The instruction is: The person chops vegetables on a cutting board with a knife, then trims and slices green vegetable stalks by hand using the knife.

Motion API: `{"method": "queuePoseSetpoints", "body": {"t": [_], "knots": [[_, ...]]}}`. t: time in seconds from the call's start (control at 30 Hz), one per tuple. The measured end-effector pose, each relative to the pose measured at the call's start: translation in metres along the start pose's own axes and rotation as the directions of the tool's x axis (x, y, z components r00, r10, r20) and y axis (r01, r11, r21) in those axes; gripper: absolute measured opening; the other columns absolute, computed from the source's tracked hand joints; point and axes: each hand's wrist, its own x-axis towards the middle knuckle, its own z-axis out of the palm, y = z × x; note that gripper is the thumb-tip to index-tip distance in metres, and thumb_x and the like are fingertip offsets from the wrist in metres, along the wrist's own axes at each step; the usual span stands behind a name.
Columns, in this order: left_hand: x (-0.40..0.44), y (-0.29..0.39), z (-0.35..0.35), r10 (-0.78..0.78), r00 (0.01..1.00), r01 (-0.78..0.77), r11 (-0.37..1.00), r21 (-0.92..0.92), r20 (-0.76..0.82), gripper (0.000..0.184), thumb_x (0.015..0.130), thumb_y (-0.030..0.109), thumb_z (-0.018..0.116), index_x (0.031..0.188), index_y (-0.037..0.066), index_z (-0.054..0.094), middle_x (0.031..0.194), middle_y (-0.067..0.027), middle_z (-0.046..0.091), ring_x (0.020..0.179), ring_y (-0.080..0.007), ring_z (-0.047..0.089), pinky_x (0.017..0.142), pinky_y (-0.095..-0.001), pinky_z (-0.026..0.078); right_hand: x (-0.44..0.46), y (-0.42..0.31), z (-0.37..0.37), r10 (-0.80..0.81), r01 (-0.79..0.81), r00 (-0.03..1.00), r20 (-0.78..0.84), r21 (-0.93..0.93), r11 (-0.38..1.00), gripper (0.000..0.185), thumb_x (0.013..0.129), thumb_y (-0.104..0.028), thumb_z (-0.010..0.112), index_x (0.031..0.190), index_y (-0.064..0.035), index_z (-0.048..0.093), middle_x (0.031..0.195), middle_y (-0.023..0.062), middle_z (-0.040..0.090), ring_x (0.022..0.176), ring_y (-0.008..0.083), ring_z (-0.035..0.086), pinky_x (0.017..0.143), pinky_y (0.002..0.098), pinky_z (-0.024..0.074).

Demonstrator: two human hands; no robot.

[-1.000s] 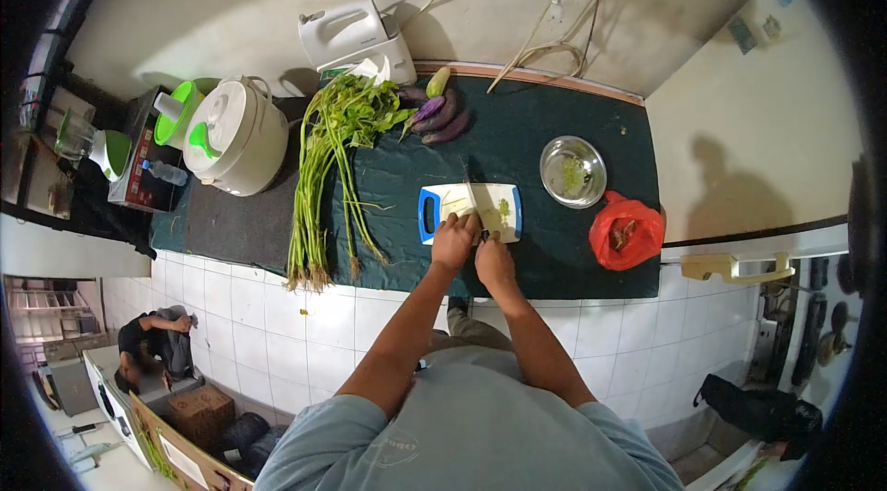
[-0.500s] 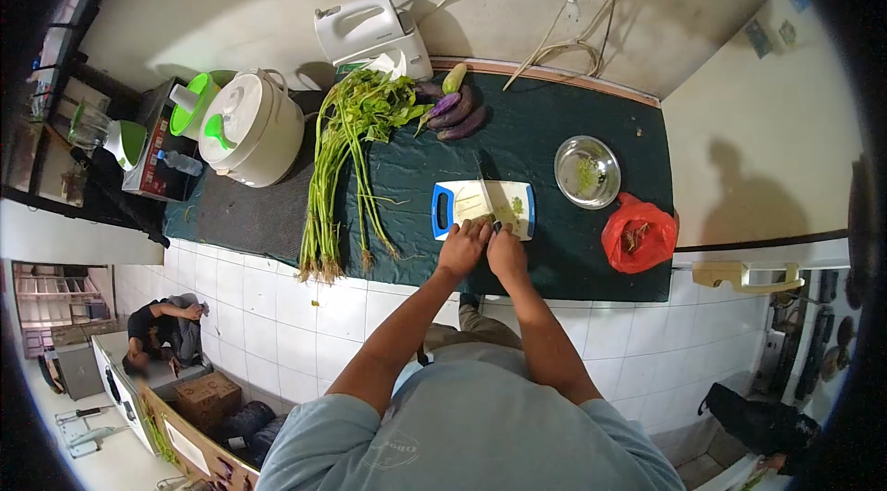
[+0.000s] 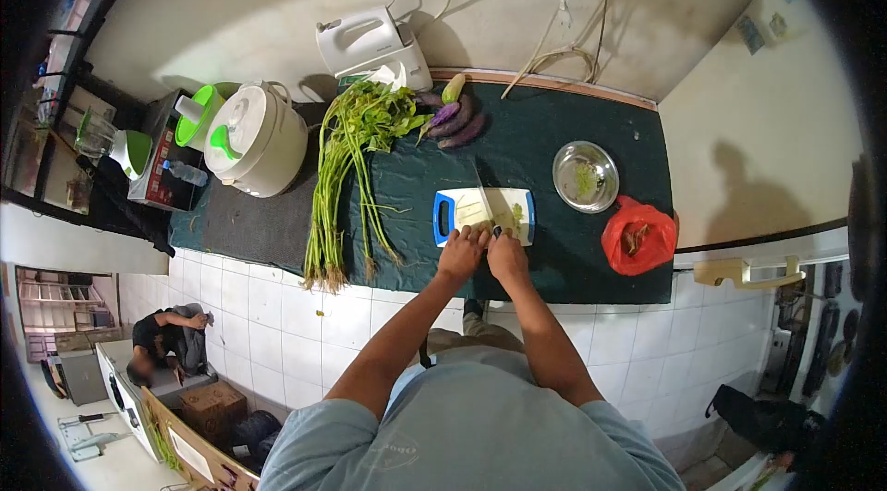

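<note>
My right hand (image 3: 506,255) is closed round the dark handle of a knife (image 3: 481,184). Its blade points away from me across a white cutting board (image 3: 528,221) with blue ends. Beside it, my left hand (image 3: 464,251) has its fingers bunched at the board's near edge; what they hold is hidden. Pale cut strips (image 3: 471,213) lie on the board left of the blade, and small green bits (image 3: 516,214) lie to the right. A steel bowl (image 3: 562,173) with green cuttings stands right of the board.
Long leafy greens with roots (image 3: 346,177) lie to the left, and purple eggplants (image 3: 453,126) behind the board. A red plastic bag (image 3: 637,237) sits at the right. Further left stand a rice cooker (image 3: 259,140) and, at the back, a white hand mixer (image 3: 370,43). Another person (image 3: 171,343) sits low at left.
The whole view has shifted slightly, with the table sitting a little lower. Both hands and the knife keep nearly the same place on the board.
</note>
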Motion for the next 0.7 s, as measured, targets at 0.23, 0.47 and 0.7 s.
{"method": "queuePoseSetpoints", "body": {"t": [0.23,0.47,0.7], "knots": [[0.000,0.001,-0.011,-0.061,0.998,0.063,0.993,-0.102,0.018,0.028,0.090,0.020,0.055,0.116,0.009,0.057,0.121,-0.0090,0.064,0.113,-0.0252,0.057,0.085,-0.0404,0.044,-0.010,0.009,0.016,0.036,-0.034,0.999,-0.031,0.063,0.997,0.037,0.099,-0.025,0.048,0.114,0.0092,0.048,0.095,0.0330,0.067,0.092,0.0464,0.067,0.079,0.0518,0.0555],[-0.013,0.000,0.003,-0.021,0.997,0.014,0.995,-0.097,-0.074,0.044,0.089,0.016,0.055,0.132,0.008,0.051,0.138,-0.0083,0.055,0.119,-0.0271,0.054,0.089,-0.0431,0.045,-0.012,0.007,0.016,-0.006,0.008,0.999,-0.054,0.028,1.000,0.036,0.099,-0.026,0.051,0.112,0.0075,0.048,0.090,0.0315,0.068,0.085,0.0446,0.069,0.074,0.0508,0.0569],[-0.011,0.005,0.007,-0.002,0.999,-0.003,0.991,0.133,0.039,0.041,0.091,0.021,0.053,0.131,0.012,0.050,0.151,-0.0067,0.043,0.128,-0.0237,0.048,0.094,-0.0429,0.043,-0.011,0.009,0.016,-0.055,0.045,0.994,-0.095,-0.108,0.993,0.032,0.098,-0.026,0.053,0.110,0.0034,0.050,0.083,0.0251,0.070,0.080,0.0409,0.071,0.070,0.0479,0.0582]]}}
